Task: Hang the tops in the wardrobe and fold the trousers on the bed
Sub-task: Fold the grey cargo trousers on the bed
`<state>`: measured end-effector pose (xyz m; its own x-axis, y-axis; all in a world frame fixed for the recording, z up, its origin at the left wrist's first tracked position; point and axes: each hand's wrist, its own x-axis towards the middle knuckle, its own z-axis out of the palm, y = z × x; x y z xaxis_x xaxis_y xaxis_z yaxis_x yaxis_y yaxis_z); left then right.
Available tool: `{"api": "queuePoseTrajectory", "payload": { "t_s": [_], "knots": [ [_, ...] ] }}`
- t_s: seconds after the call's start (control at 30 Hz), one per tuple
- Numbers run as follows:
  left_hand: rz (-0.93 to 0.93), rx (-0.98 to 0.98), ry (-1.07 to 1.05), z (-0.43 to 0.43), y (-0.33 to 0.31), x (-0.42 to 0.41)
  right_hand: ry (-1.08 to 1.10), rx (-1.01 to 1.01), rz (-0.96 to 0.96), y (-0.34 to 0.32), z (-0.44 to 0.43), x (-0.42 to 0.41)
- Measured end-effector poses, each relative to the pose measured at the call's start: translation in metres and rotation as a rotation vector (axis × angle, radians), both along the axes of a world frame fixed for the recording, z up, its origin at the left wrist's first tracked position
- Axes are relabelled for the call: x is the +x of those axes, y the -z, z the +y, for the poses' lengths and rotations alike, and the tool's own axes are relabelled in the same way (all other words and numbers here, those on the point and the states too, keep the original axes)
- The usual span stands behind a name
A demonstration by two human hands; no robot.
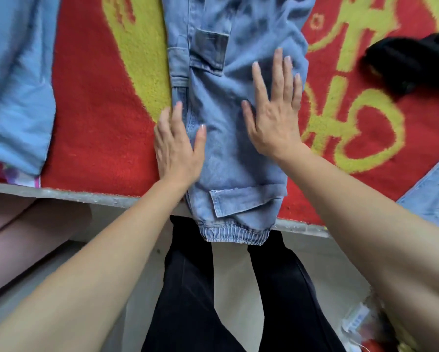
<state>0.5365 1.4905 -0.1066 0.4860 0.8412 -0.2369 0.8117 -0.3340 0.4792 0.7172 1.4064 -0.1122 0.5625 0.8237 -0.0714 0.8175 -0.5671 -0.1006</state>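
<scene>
Forearms (pixel 106 265) near | left hand (pixel 177 148) and right hand (pixel 274 120) flat, fingers spread, pressing jeans (pixel 226 163) | denim — likely heavy, stiffish, non-slip — take hold at elastic cuff (pixel 235 236)

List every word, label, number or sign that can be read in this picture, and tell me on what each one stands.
Nothing can be read for sure.
Blanket: large yellow strokes, perhaps characters, partly hidden by the jeans; not readable.
White wrapper, lower right: blue print, too blurred.
Grey patch on the jeans: no text shows.
</scene>
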Motion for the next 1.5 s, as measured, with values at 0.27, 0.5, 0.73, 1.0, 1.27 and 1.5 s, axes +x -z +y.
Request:
{"api": "queuePoseTrajectory", "payload": {
  "t_s": [0.27,0.5,0.73,1.0,1.27,1.5],
  "knots": [
    [0.313,0.021,0.459,0.1,0.014,0.075,-0.055,-0.35,0.147,0.014,0.046,0.057],
    [0.391,-0.073,0.542,0.117,0.003,0.088,-0.07,-0.414,0.224,0.005,0.052,0.065],
    [0.531,-0.185,0.529,0.123,-0.008,0.101,-0.148,-0.439,0.326,-0.009,0.056,0.084],
    [0.665,-0.326,0.561,0.135,-0.022,0.113,-0.199,-0.449,0.434,-0.023,0.06,0.102],
    [0.506,-0.228,0.613,0.193,-0.045,0.158,0.296,0.017,0.454,-0.038,0.127,0.148],
    [0.254,0.035,0.427,0.286,-0.021,0.235,0.392,0.476,0.385,-0.045,0.229,0.197]
  ]
}}
